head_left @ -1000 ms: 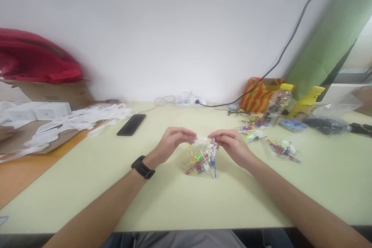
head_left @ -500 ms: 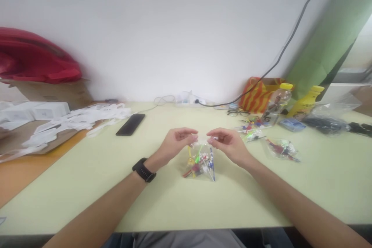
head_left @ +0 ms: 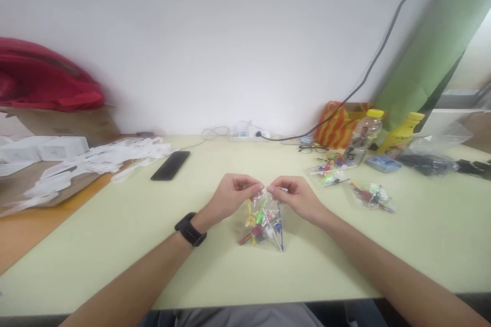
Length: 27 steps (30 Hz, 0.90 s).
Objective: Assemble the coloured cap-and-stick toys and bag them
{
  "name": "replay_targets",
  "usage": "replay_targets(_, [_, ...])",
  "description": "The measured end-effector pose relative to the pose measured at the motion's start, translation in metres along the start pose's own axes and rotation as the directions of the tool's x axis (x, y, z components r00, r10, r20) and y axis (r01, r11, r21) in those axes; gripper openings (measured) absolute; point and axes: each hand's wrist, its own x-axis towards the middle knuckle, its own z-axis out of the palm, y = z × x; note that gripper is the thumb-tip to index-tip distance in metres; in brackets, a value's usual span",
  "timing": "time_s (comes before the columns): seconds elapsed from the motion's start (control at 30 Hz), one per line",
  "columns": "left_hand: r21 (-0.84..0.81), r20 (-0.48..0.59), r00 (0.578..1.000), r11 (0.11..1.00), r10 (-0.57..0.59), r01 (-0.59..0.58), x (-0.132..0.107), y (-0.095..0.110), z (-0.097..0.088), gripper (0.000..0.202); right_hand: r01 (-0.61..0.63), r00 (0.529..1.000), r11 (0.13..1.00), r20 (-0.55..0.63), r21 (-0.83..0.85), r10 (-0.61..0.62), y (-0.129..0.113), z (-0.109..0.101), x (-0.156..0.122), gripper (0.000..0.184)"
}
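Observation:
A small clear plastic bag (head_left: pixel 262 225) of colourful toy parts stands on the pale green table (head_left: pixel 215 265) in front of me. My left hand (head_left: pixel 232 195), with a black watch (head_left: pixel 191 229) on the wrist, pinches the bag's top edge from the left. My right hand (head_left: pixel 296 196) pinches the same top edge from the right. The fingertips of both hands nearly meet above the bag.
Two more clear bags of colourful parts (head_left: pixel 328 173) (head_left: pixel 371 196) lie to the right. A black phone (head_left: pixel 170 165) lies at the left, beside white packaging (head_left: pixel 95 159). Bottles (head_left: pixel 367 132), glasses (head_left: pixel 313 149), a power strip (head_left: pixel 249 135) and a red bag (head_left: pixel 42 79) line the back.
My hands have come closer together on the bag's top edge and dropped slightly toward me. The bag stays on the table between them.

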Motion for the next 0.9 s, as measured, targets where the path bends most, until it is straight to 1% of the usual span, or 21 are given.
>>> replay_targets(0.17, [-0.002, 0.011, 1.0, 1.0, -0.008, 0.008, -0.001, 0.006, -0.001, 0.025, 0.014, 0.999, 0.999, -0.028, -0.04, -0.015, 0.0, -0.006, 0.0, 0.036])
replay_targets(0.27, [-0.001, 0.017, 1.0, 1.0, -0.019, 0.019, 0.0, 0.008, -0.004, 0.026, -0.003, 0.999, 1.0, -0.034, -0.023, 0.002, -0.001, -0.01, -0.001, 0.034])
replay_targets(0.6, [0.038, 0.103, 0.992, 0.997, -0.07, 0.066, 0.007, 0.008, -0.026, 0.028, 0.017, 1.0, 1.0, -0.014, -0.025, -0.018, -0.006, -0.019, -0.001, 0.03])
replay_targets(0.73, [0.049, 0.103, 0.991, 0.995, -0.087, 0.083, 0.008, 0.007, -0.031, 0.028, 0.009, 1.0, 0.999, -0.006, -0.041, -0.009, -0.006, -0.025, 0.0, 0.03])
replay_targets(0.9, [0.043, 0.1, 0.992, 0.996, -0.079, 0.075, 0.01, 0.004, -0.034, 0.029, 0.009, 1.0, 0.998, -0.006, -0.067, -0.009, -0.005, -0.035, 0.002, 0.03])
